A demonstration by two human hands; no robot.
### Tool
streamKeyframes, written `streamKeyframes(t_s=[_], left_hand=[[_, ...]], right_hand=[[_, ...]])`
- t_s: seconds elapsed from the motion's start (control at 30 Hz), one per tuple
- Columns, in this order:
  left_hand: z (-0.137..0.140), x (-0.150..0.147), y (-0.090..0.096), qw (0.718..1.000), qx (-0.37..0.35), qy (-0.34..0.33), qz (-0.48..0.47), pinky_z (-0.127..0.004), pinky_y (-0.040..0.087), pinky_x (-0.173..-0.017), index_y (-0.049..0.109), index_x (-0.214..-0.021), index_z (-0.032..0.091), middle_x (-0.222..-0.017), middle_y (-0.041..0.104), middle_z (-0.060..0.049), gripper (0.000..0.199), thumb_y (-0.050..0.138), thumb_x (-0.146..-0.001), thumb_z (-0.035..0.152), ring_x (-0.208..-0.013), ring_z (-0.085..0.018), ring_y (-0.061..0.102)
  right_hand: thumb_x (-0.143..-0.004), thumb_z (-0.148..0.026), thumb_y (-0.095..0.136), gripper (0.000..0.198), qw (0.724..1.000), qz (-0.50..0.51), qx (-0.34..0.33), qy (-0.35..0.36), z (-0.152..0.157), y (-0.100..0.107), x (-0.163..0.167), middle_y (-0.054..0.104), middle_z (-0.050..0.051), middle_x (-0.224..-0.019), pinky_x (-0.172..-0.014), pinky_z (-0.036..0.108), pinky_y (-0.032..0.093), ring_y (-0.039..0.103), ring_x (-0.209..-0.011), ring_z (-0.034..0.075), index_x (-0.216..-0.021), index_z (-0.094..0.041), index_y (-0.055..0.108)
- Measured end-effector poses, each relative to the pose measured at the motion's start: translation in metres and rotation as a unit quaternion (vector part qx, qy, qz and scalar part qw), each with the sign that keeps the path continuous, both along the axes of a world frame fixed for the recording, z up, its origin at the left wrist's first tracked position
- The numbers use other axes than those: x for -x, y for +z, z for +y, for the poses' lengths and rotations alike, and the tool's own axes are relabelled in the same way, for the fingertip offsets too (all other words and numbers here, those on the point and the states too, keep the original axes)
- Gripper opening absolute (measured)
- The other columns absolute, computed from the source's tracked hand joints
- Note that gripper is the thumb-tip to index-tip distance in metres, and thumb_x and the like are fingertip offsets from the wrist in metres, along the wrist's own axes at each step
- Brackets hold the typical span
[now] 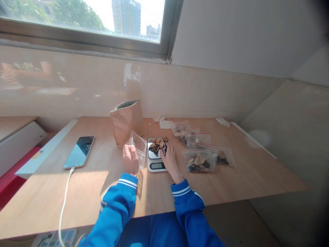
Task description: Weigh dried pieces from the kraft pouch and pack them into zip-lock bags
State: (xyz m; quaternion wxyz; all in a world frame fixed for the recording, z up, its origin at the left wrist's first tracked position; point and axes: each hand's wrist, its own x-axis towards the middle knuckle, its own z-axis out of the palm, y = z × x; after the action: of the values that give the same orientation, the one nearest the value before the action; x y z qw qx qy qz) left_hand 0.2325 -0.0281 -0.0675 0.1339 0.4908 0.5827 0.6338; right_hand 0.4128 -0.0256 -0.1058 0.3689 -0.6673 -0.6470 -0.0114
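A small white kitchen scale (pixel 151 168) with a display lies in front of me, and a heap of brown and dark dried slices (pixel 157 144) covers part of its plate. My left hand (pixel 130 158), closed in a pinch, holds a clear zip bag (pixel 141 149) beside the scale's left edge. The bag looks empty. At the right side of the heap, my right hand (pixel 169 157) has its thumb and fingers curled around some of the slices. They still rest on the plate. Behind my left hand stands an open brown paper pouch (pixel 125 121); its contents are hidden.
Several zip bags with dried slices (pixel 202 161) lie to the right of the scale. A phone (pixel 79 152) with a white charging cable (pixel 66 195) is on the left. Crumpled white tissue (pixel 222 121) lies near the wall, at the back of the wooden table (pixel 246 171).
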Motion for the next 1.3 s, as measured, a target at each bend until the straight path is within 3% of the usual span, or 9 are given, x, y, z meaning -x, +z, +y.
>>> streamKeyframes(t_s=[0.17, 0.37, 0.63, 0.83, 0.93, 1.0, 1.13, 1.2, 1.3], left_hand=[[-0.003, -0.001, 0.001, 1.0, 0.006, -0.004, -0.013, -0.028, 0.038, -0.066, 0.044, -0.075, 0.02, -0.07, 0.05, 0.0, 0.027, 0.035, -0.096, 0.035, -0.069, -0.016, 0.049], [-0.005, -0.002, 0.001, 0.999, -0.003, -0.027, -0.02, -0.031, 0.044, -0.076, 0.057, -0.095, 0.018, -0.098, 0.063, -0.007, 0.031, 0.033, -0.096, 0.038, -0.082, -0.018, 0.056], [-0.004, -0.002, -0.001, 0.999, -0.02, -0.023, -0.017, -0.033, 0.045, -0.084, 0.059, -0.102, 0.018, -0.1, 0.063, -0.009, 0.033, 0.033, -0.096, 0.036, -0.094, -0.021, 0.058], [-0.005, -0.001, 0.0, 0.999, -0.034, -0.024, -0.015, -0.033, 0.045, -0.085, 0.056, -0.092, 0.019, -0.111, 0.063, -0.01, 0.026, 0.035, -0.095, 0.034, -0.095, -0.02, 0.058], [-0.005, 0.0, 0.001, 0.999, -0.037, -0.025, -0.013, -0.034, 0.045, -0.087, 0.052, -0.086, 0.02, -0.112, 0.063, -0.01, 0.023, 0.035, -0.095, 0.034, -0.098, -0.021, 0.059], [-0.005, 0.0, 0.0, 0.999, -0.04, -0.03, -0.005, -0.035, 0.045, -0.089, 0.049, -0.082, 0.021, -0.115, 0.063, -0.011, 0.022, 0.035, -0.095, 0.032, -0.101, -0.021, 0.058], [-0.005, -0.001, -0.001, 0.998, -0.043, -0.052, 0.011, -0.038, 0.045, -0.091, 0.049, -0.081, 0.021, -0.114, 0.063, -0.011, 0.02, 0.036, -0.094, 0.031, -0.106, -0.023, 0.058], [-0.006, -0.001, -0.002, 0.997, -0.046, -0.06, 0.013, -0.039, 0.045, -0.09, 0.049, -0.081, 0.021, -0.114, 0.063, -0.012, 0.02, 0.037, -0.093, 0.031, -0.107, -0.023, 0.059], [-0.006, -0.001, -0.003, 0.996, -0.055, -0.064, 0.011, -0.039, 0.046, -0.089, 0.046, -0.077, 0.021, -0.117, 0.062, -0.013, 0.021, 0.038, -0.093, 0.032, -0.108, -0.024, 0.059]], right_hand=[[-0.09, -0.023, 0.04, 0.033, 0.999, -0.02, -0.034, 0.005, 0.002, 0.005, -0.012, 0.059, 0.017, -0.117, -0.094, 0.046, 0.043, 0.053, -0.109, 0.029, -0.118, -0.012, 0.054], [-0.09, -0.021, 0.042, 0.022, 0.999, -0.036, -0.022, 0.009, 0.006, 0.014, -0.026, 0.059, 0.011, -0.101, -0.086, 0.038, 0.045, 0.056, -0.096, 0.024, -0.102, -0.017, 0.059], [-0.091, -0.028, 0.039, 0.023, 0.996, 0.089, 0.008, 0.012, 0.012, 0.021, -0.031, 0.056, 0.012, -0.099, -0.081, 0.036, 0.047, 0.056, -0.087, 0.022, -0.092, -0.019, 0.06], [-0.085, -0.035, 0.044, 0.023, 0.989, 0.147, 0.006, -0.02, 0.014, 0.035, -0.039, 0.059, 0.011, -0.083, -0.08, 0.041, 0.047, 0.056, -0.082, 0.025, -0.081, -0.018, 0.059], [-0.086, -0.04, 0.046, 0.028, 0.985, 0.175, -0.003, -0.01, 0.009, 0.058, -0.025, 0.062, 0.01, -0.079, -0.074, 0.035, 0.048, 0.058, -0.078, 0.022, -0.082, -0.017, 0.061], [-0.087, -0.044, 0.047, 0.032, 0.974, 0.222, 0.012, 0.036, 0.005, 0.08, -0.003, 0.062, 0.005, -0.071, -0.064, 0.029, 0.047, 0.057, -0.067, 0.018, -0.086, -0.016, 0.063], [-0.086, -0.045, 0.053, 0.03, 0.9, 0.361, 0.126, 0.208, 0.0, 0.125, 0.05, 0.053, -0.004, -0.057, -0.048, 0.023, 0.038, 0.046, -0.049, 0.011, -0.088, -0.017, 0.064], [-0.085, -0.036, 0.056, 0.021, 0.908, 0.314, 0.138, 0.241, -0.002, 0.138, 0.071, 0.057, -0.003, -0.062, -0.054, 0.023, 0.042, 0.052, -0.056, 0.012, -0.082, -0.017, 0.062], [-0.085, -0.027, 0.056, 0.013, 0.94, 0.226, 0.109, 0.231, -0.004, 0.146, 0.088, 0.065, 0.003, -0.079, -0.068, 0.026, 0.047, 0.061, -0.076, 0.016, -0.087, -0.016, 0.062]])
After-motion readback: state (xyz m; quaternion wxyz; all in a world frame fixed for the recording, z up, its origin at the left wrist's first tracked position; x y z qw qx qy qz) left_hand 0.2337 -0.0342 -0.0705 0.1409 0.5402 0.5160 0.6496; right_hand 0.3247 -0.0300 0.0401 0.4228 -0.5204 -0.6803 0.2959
